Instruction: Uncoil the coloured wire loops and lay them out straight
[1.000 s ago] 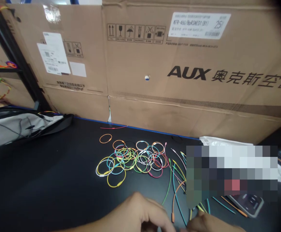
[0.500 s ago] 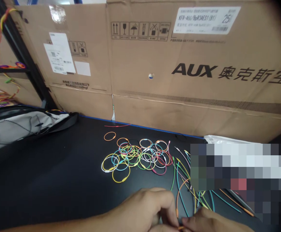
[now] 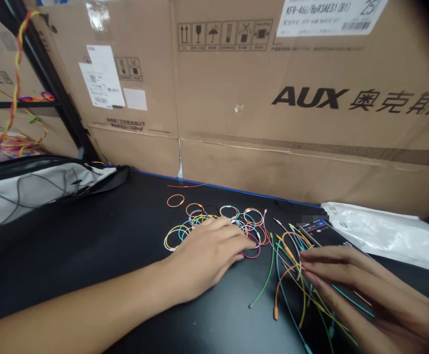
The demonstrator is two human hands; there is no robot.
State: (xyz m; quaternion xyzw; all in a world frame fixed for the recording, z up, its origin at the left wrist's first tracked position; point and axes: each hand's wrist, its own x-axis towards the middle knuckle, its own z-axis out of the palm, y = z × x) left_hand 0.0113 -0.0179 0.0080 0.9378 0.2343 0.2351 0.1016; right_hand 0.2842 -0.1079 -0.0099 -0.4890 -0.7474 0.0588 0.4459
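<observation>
My left hand (image 3: 209, 250) lies over a tangled pile of thin coloured wire rings (image 3: 214, 219), covering its near part, with a magenta ring (image 3: 253, 251) by the fingertips. It shows nothing held. My right hand (image 3: 350, 280) hovers at the right, fingers extended over a spread of loose straight wires (image 3: 291, 290) in green, teal, yellow and orange. Its fingertips are at or just above those wires, and no grip shows. An orange ring (image 3: 175, 200) lies apart behind the pile.
The black tabletop (image 3: 89, 275) has a blue back edge against large cardboard boxes (image 3: 273, 123). A phone (image 3: 319, 231) lies beyond my right hand, next to a white plastic bag (image 3: 384, 236). A grey-and-black pouch (image 3: 33, 189) sits at the left, and a thin red wire (image 3: 186, 186) lies near the back edge.
My hands were together at the near edge and have parted. The left has moved forward onto the ring pile, and the right has moved over the loose wires. The view has shifted.
</observation>
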